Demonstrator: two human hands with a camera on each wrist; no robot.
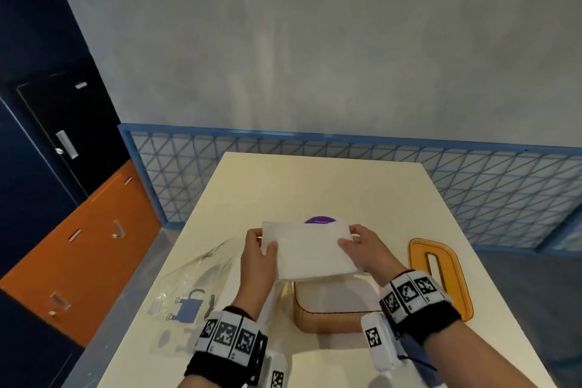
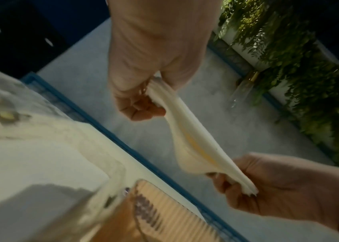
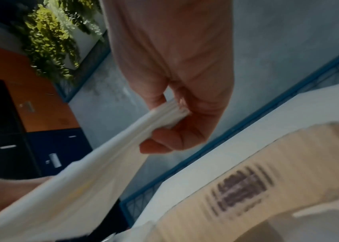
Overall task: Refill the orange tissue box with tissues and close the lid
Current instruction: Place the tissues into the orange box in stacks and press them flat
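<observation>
A white stack of tissues (image 1: 310, 250) hangs in the air above the open orange tissue box (image 1: 327, 320). My left hand (image 1: 259, 257) grips the stack's left end, thumb on top. My right hand (image 1: 362, 246) grips its right end. In the left wrist view the stack of tissues (image 2: 193, 139) sags between my left hand (image 2: 141, 104) and my right hand (image 2: 267, 185). The right wrist view shows my right hand (image 3: 176, 117) pinching the stack of tissues (image 3: 94, 163) over the box (image 3: 257, 180). The orange lid (image 1: 441, 274) with its slot lies flat on the table, right of the box.
A crumpled clear plastic wrapper (image 1: 195, 287) with a blue print lies left of the box. A purple round thing (image 1: 319, 220) peeks out behind the tissues. The cream table (image 1: 315, 186) is bounded by a blue mesh fence (image 1: 472, 179); orange and dark cabinets (image 1: 88, 236) stand at left.
</observation>
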